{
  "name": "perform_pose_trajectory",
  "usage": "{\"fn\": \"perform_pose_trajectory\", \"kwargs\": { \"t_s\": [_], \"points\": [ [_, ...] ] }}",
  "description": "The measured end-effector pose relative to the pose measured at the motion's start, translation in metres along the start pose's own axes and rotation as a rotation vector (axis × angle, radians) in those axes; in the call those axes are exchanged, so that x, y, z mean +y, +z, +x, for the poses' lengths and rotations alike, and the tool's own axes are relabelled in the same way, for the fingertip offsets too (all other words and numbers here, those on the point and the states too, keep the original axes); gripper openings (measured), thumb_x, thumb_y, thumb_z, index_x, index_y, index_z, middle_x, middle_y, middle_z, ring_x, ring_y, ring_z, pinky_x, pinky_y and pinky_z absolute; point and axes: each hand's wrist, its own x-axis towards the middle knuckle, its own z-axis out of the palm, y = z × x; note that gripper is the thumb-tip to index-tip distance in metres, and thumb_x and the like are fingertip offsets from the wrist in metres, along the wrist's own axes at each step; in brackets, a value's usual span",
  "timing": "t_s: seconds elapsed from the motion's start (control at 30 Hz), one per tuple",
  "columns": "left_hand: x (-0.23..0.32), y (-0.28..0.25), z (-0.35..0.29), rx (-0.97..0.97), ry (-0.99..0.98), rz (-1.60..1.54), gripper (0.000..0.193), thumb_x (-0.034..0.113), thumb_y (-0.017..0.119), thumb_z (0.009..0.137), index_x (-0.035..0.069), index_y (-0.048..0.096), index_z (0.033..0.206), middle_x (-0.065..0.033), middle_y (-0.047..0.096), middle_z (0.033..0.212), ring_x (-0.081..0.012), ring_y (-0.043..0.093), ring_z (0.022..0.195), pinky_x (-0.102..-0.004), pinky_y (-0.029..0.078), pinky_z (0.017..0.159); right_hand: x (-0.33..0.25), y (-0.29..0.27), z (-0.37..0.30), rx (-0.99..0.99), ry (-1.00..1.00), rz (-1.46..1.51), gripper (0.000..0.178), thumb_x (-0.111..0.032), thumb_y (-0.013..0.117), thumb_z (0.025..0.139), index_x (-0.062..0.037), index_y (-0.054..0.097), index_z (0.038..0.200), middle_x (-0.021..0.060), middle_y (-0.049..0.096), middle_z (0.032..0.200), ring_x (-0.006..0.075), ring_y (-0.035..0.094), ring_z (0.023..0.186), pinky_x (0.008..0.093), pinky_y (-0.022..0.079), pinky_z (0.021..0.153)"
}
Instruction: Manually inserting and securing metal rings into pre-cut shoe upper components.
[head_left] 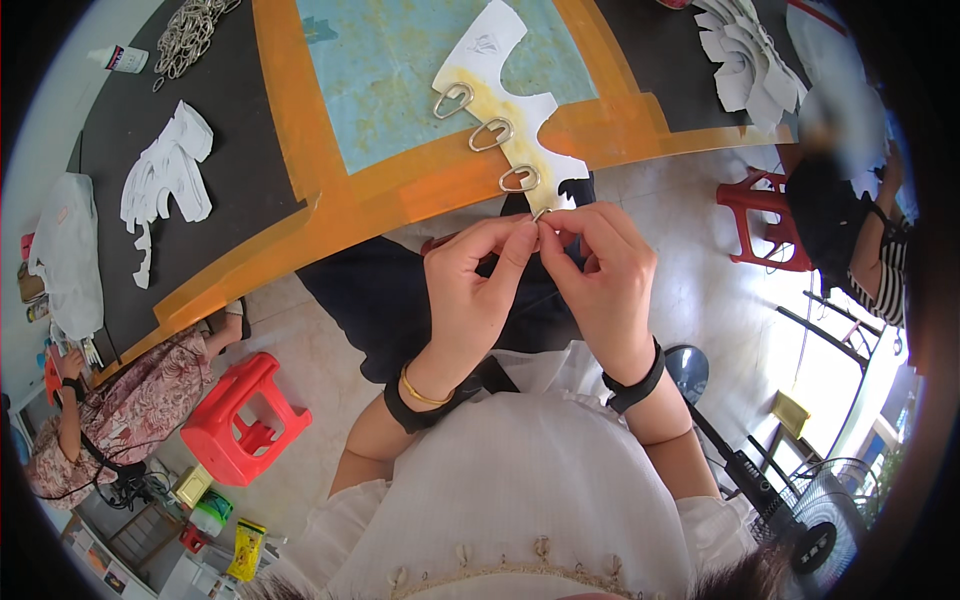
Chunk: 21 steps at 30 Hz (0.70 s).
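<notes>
Below the table's front edge, my left hand and my right hand meet fingertip to fingertip. Both are closed in a pinch on a small metal ring, mostly covered by the fingers, at the near end of a white cut-out piece. That wavy-edged piece has a yellowish stain along its left side and stretches from my fingers up over the table edge. Along its left edge sit three oval metal rings: an upper one, a middle one and a lower one.
A blue-green mat is bordered by orange tape on the dark table. White cut-outs, a pile of metal rings and a white bottle lie left; stacked cut-outs lie right. Two people sit nearby; a red stool stands left.
</notes>
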Motion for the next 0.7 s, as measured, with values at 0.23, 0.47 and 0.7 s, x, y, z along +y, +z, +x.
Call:
{"fn": "perform_pose_trajectory", "kwargs": {
  "t_s": [0.23,0.47,0.7],
  "points": [
    [0.006,-0.003,0.002,-0.019,0.027,0.130,0.016,0.010,0.064,0.084,-0.005,0.066,0.089,-0.0087,0.067,0.078,-0.0099,0.061,0.069,-0.0219,0.046,0.065,0.003,0.002,-0.001,0.024,-0.050,-0.018,0.012,0.001,0.069,0.068,-0.0058,0.062,0.075,0.0046,0.053,0.066,0.0179,0.053,0.059,0.0282,0.044,0.050],
    [0.012,-0.003,0.002,-0.035,0.046,0.207,0.015,0.009,0.065,0.083,-0.005,0.065,0.089,-0.0095,0.067,0.079,-0.0113,0.063,0.071,-0.0229,0.048,0.066,0.004,0.001,-0.001,0.021,-0.046,0.009,0.013,0.001,0.069,0.068,-0.0062,0.061,0.075,0.0041,0.053,0.067,0.0179,0.052,0.060,0.0283,0.044,0.050],
    [0.010,-0.003,0.001,-0.028,0.052,0.214,0.015,0.009,0.065,0.083,-0.005,0.066,0.088,-0.0095,0.067,0.078,-0.0109,0.061,0.069,-0.0228,0.048,0.066,0.004,0.000,-0.001,0.005,-0.043,-0.006,0.012,0.000,0.069,0.068,-0.0063,0.061,0.075,0.0042,0.053,0.067,0.0178,0.053,0.060,0.0283,0.045,0.051]
  ]
}}
